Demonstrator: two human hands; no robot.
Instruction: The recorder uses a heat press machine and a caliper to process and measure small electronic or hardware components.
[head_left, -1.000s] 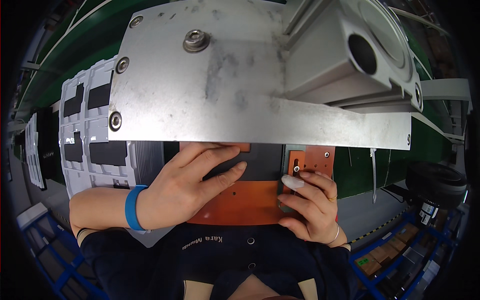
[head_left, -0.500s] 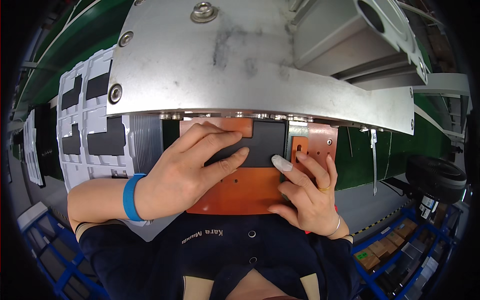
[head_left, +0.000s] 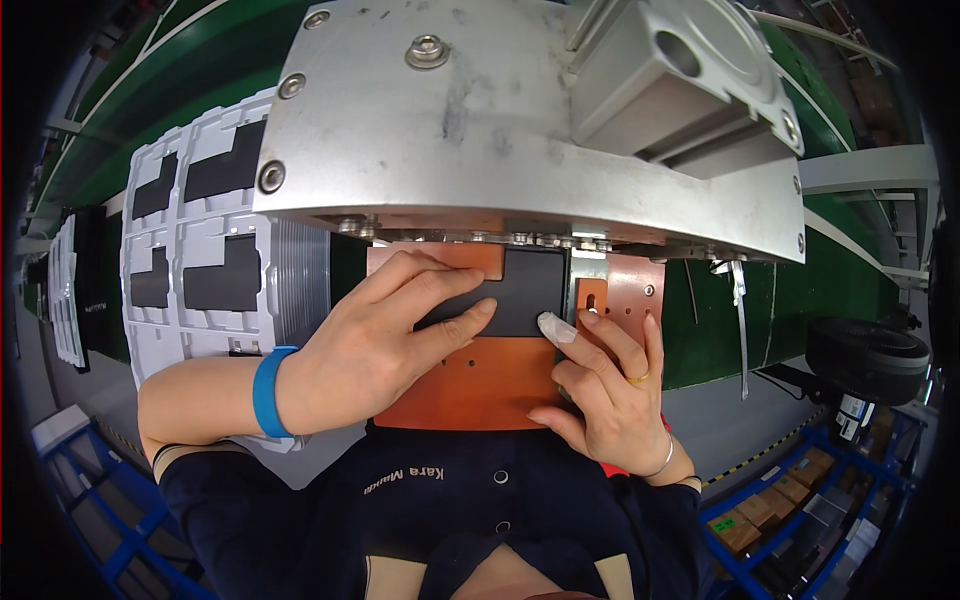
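Orange fixture plate [head_left: 470,390] as reference: the dark flat sheet [head_left: 530,290] sits just beyond its far edge. Versus a second ago, the right hand's [head_left: 606,390] taped index has shifted inward onto the sheet's near-right corner, so both hands now touch it. Right fingers spread, middle one over the slotted orange block [head_left: 592,292] off the plate's far-right corner. Left hand [head_left: 365,350]: thumb and index apart, no pinch visible. Aluminium housing [head_left: 500,180] overhangs beyond the plate, limiting access; white tray [head_left: 215,217] left of it.

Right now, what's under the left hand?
The left hand overlaps a black panel and an orange plate, both showing past its fingers; what lies beneath the palm is covered.
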